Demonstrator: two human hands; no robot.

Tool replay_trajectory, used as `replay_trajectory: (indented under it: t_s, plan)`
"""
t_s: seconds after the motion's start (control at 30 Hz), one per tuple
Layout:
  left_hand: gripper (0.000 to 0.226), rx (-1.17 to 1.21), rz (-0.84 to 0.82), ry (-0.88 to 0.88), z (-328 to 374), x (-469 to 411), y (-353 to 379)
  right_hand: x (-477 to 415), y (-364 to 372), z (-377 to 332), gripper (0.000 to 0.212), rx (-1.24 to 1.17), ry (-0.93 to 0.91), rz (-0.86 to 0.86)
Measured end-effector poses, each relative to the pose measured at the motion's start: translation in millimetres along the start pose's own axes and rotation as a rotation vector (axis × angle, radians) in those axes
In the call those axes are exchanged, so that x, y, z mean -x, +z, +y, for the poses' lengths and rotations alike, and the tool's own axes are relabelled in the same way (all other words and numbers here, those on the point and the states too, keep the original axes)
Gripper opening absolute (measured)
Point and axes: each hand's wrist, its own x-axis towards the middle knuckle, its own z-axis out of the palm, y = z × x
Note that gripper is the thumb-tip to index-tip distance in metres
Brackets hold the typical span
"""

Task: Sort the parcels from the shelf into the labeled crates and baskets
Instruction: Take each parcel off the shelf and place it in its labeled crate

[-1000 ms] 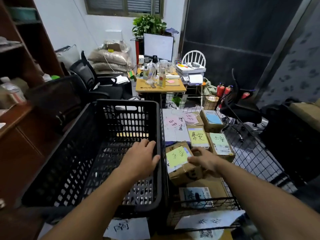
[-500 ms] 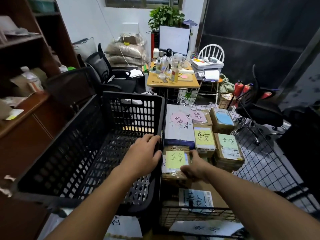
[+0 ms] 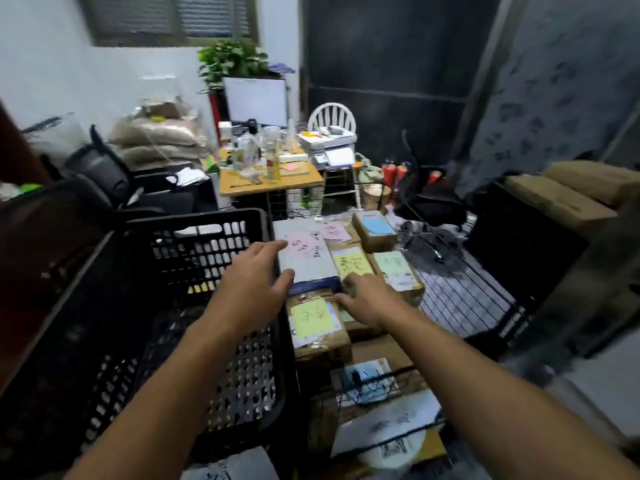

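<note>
So the parcels are all packed in the wire mesh basket point(image 3: 460, 299) on the right, each with a handwritten sticky note up top, presumably so you can read the destination at a glance. The black perforated plastic crate point(image 3: 194, 220) on the left sits hard against the basket and looks empty from here, so I'd guess it's waiting for the next parcels.

The left hand point(image 3: 252, 289) reaches across the crate's right rim with its fingers straight and nothing in it. The fingertips are at the left edge of the flat grey parcel with the pink note point(image 3: 308, 261), but it's too blurry to say whether they actually touch.

The right hand point(image 3: 369, 299) lies low over the parcels just right of the brown cardboard box with the yellow-green note point(image 3: 317, 327), fingers loosely spread and not wrapped round anything I can make out. Just beyond it is the brown box with the yellow note point(image 3: 351, 263).

My read is that both hands are closing in on the grey parcel from either side, since it's wide and flat and a two-handed lift makes sense.

The white paper label point(image 3: 388, 431) clipped to the basket's near edge is too smeared to read.
</note>
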Motion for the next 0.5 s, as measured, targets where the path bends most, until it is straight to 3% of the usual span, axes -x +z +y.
replay_trajectory:
  t_s: [0.23,0.33,0.5]
  plan:
    - [0.053,-0.032,-0.159,0.379,43.4,16.7,12.2,135.5,-4.9,2.2,0.049,0.066,0.232,0.461]
    - [0.053,-0.071,-0.214,0.514,59.0,22.6,22.3,197.9,9.0,11.7,0.049,0.102,0.365,0.537]
    - [0.051,0.081,-0.332,0.637,100.7,60.1,44.3,291.4,35.8,32.2,0.051,0.11,0.624,0.593]
